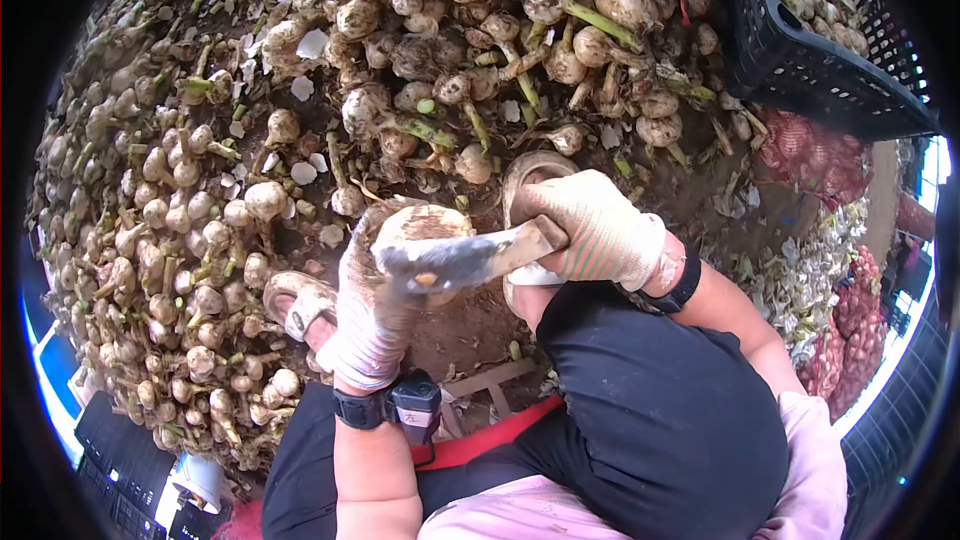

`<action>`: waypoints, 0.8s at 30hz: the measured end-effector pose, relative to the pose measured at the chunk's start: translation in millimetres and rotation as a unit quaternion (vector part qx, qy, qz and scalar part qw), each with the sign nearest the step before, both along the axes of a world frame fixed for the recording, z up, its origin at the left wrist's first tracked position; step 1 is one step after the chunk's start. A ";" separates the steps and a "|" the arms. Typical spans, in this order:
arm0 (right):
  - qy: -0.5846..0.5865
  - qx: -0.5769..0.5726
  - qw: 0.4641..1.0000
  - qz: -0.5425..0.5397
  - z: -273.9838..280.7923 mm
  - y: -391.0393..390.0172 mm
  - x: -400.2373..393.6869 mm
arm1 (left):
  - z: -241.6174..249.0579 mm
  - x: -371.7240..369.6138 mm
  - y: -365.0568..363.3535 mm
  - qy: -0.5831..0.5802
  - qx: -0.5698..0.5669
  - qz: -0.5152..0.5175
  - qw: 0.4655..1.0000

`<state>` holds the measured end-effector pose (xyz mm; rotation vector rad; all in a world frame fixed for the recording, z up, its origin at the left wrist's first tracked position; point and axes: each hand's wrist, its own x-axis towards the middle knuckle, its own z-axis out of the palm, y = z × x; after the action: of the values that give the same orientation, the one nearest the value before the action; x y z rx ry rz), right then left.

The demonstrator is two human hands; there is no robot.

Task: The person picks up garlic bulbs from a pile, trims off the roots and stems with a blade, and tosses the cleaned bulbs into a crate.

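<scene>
My left hand point(372, 300), in a whitish knit glove smeared with soil, is closed around a garlic bulb point(428, 222). The bulb's brownish, dirt-stained face shows above a knife blade. My right hand point(597, 225), in a striped glove, grips the knife point(470, 258). Its dark, worn metal blade points left and lies across the near side of the bulb, hiding part of it. Whether the edge cuts into the bulb cannot be made out. Both hands are close together above my feet.
Heaped garlic bulbs with stalks point(430, 60) spread ahead, and more garlic point(190, 240) covers the left side. A black plastic crate point(810, 65) holding garlic stands far right. Red mesh bags point(815, 155) and scattered garlic skins point(800, 285) lie right. My sandals point(300, 302) stand among the bulbs.
</scene>
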<state>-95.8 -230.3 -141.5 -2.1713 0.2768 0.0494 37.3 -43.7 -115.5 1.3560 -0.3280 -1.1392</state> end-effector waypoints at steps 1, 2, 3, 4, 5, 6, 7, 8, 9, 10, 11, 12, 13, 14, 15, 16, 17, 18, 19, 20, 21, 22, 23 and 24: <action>0.001 0.000 1.000 0.000 6.3 0.3 4.2 | -12.5 -4.2 6.9 0.047 0.007 0.050 0.998; 0.032 -0.014 0.999 0.031 13.8 0.6 8.9 | -20.8 -7.7 13.7 0.093 0.014 0.100 0.991; 0.063 -0.028 0.996 0.063 17.5 1.0 11.7 | -16.4 -11.6 13.7 0.116 -0.048 0.113 0.986; 0.044 -0.002 0.997 0.062 15.6 1.8 11.9 | -4.5 -7.8 14.0 0.065 -0.008 0.050 0.997; 0.045 -0.001 0.997 0.063 16.0 1.8 13.1 | 4.9 -3.7 14.4 0.013 0.033 -0.013 0.999; 0.028 -0.015 0.997 0.074 17.2 1.5 14.5 | 3.6 -2.3 13.8 0.015 0.034 -0.012 0.999; 0.011 -0.028 0.996 0.085 18.1 1.6 15.6 | 1.2 -0.2 11.1 0.090 0.046 -0.002 0.995; 0.014 -0.027 0.996 0.085 18.5 2.7 16.4 | -0.9 0.4 8.9 0.166 0.057 0.009 0.984; 0.011 -0.030 0.995 0.092 18.8 4.0 17.6 | -2.0 -0.9 7.1 0.168 0.058 0.009 0.984; 0.007 -0.034 0.995 0.097 18.8 4.9 18.6 | -2.7 -3.6 4.4 0.110 -0.011 0.028 0.994; 0.009 -0.034 0.995 0.097 18.3 5.4 19.3 | -2.7 -7.0 1.8 0.050 -0.080 0.046 0.994; 0.023 -0.039 0.993 0.110 17.5 5.5 20.1 | 5.8 -8.8 -3.5 0.124 -0.047 0.084 0.988; 0.037 -0.043 0.991 0.122 16.2 5.2 20.6 | 7.3 -9.1 -6.9 0.126 -0.047 0.083 0.987; 0.020 -0.015 0.992 0.121 8.5 4.9 19.0 | 7.0 -8.4 -10.9 0.110 0.001 0.063 0.992; 0.023 -0.014 0.992 0.121 -1.7 5.0 15.9 | 6.4 -9.1 -12.7 0.094 0.049 0.043 0.993; -0.002 -0.014 0.993 0.119 -11.6 4.6 13.1 | 1.7 -12.7 -11.6 0.072 0.055 0.036 0.995; -0.025 -0.012 0.993 0.117 -18.9 2.7 10.4 | 1.0 -14.3 -11.2 0.076 0.056 0.036 0.995; -0.021 0.029 0.992 0.122 -20.8 -0.6 10.4 | 0.8 -16.0 -10.5 0.050 0.058 -0.001 0.997; -0.036 0.050 0.991 0.120 -27.4 -1.3 8.3 | 0.7 -17.0 -10.8 0.022 0.059 -0.038 0.997; -0.044 0.053 0.991 0.115 -35.1 -3.8 7.7 | 1.3 -13.3 -11.8 -0.070 0.061 -0.106 0.990; -0.052 0.056 0.991 0.111 -39.9 -4.8 8.0 | -0.3 -13.4 -12.0 -0.068 0.061 -0.108 0.990; -0.052 0.056 0.991 0.108 -43.3 -3.2 8.7 | -2.4 -13.6 -11.9 -0.072 0.052 -0.100 0.991; -0.053 0.054 0.992 0.105 -45.8 -1.2 9.8 | -3.7 -13.2 -12.0 -0.076 0.044 -0.093 0.992; -0.054 0.052 0.992 0.103 -45.5 -0.3 10.7 | -4.1 -10.6 -11.8 -0.071 0.055 -0.105 0.990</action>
<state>-85.1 -230.6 -187.0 -2.0836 -0.0128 0.0605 26.7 -55.4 -119.5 1.5316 -0.5271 -1.2506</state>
